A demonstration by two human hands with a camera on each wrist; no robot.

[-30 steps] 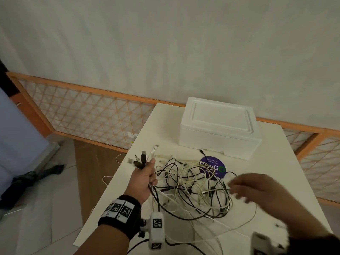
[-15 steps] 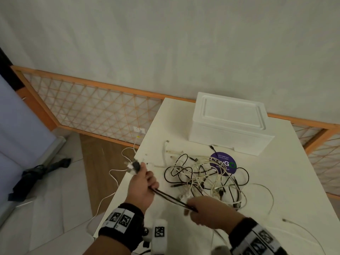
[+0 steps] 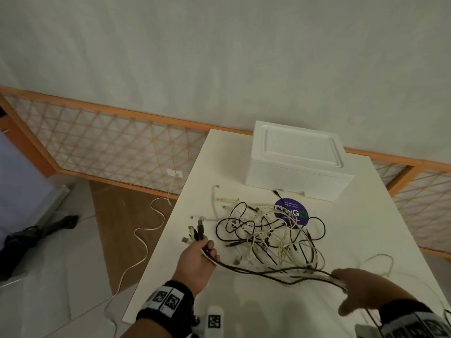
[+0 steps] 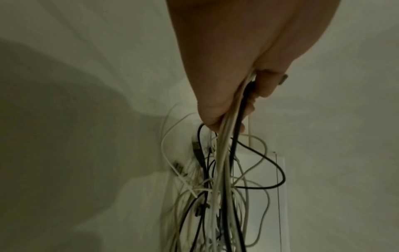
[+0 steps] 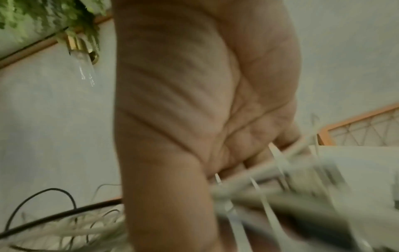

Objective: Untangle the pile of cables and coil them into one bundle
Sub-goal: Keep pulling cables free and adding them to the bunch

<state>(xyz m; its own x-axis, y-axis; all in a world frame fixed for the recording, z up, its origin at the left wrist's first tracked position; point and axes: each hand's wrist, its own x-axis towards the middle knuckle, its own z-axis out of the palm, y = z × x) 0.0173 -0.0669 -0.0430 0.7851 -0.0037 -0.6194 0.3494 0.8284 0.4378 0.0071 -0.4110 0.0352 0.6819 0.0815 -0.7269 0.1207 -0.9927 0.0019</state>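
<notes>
Left hand [image 3: 197, 261] fisted round plug ends; right hand [image 3: 361, 291] gripping same cable strands [image 3: 275, 273], stretched between. Tangled pile [image 3: 271, 235] just beyond both hands on white table [image 3: 366, 228]. Only in right wrist view: hanging plant [image 5: 49, 17]. Foam box [image 3: 296, 159] farther back.

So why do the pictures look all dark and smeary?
Dim room: head view is grainy, right hand blurred; right wrist view smears the cables by motion; left wrist view is sharper, left hand casting a big shadow.
</notes>
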